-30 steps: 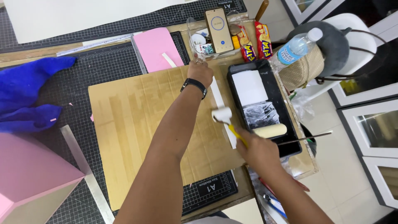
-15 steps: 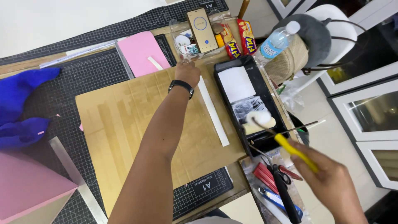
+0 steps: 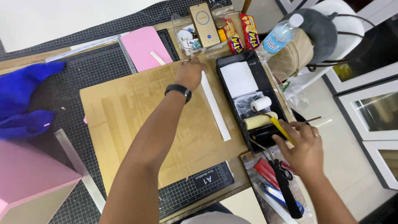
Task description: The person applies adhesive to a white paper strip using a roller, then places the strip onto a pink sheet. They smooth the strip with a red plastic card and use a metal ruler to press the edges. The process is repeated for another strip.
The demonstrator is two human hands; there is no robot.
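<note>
I see my right hand (image 3: 304, 143) at the near right, its fingers closed around the yellow handle of a small paint roller (image 3: 261, 103). The white roller head lies inside the black paint tray (image 3: 265, 79), just beside a second, cream roller (image 3: 259, 121). My left hand (image 3: 190, 72) is far across the cardboard sheet (image 3: 137, 120), fingers bent and pressing flat on its far edge, touching the far end of a long white strip (image 3: 215, 108) which lies along the right side of the cardboard.
</note>
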